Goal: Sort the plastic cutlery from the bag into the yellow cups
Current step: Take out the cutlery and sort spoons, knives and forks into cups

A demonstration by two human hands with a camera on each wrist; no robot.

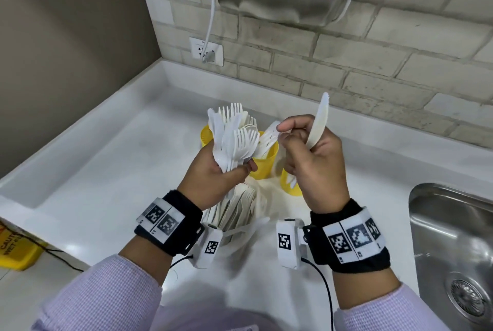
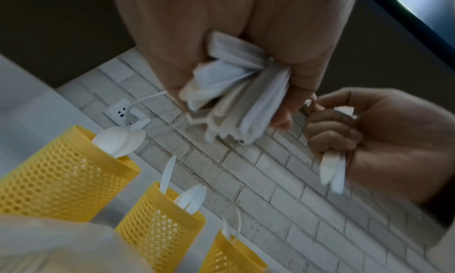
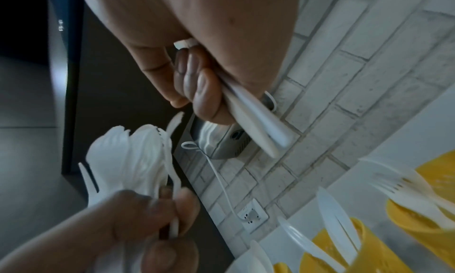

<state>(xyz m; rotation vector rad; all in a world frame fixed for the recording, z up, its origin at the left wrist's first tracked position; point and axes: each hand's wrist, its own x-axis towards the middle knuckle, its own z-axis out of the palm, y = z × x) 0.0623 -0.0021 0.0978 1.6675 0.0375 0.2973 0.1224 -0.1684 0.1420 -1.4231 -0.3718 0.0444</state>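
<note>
Left hand [image 1: 218,178] grips a mixed bundle of forks and knives [image 1: 234,136] by the handles, heads fanned upward, likely so types read at a glance; right hand [image 1: 312,165] has fingers curled round two knives [image 1: 318,120], seemingly gathered as one type for a single drop. Three yellow cups [image 2: 160,224] stand on the counter [image 1: 128,170] just beyond the hands, each already part-filled; the bag [image 1: 237,210] lies below the left wrist, more cutlery inside.

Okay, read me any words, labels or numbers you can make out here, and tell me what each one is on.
"CAUT" above "WET": cut-off black print on the yellow sign at the counter's left edge.
Square coded markers on the left wristband and right wristband: patterns only; the tiny characters beneath are too small to read.
Wall socket: marking too blurred.
</note>
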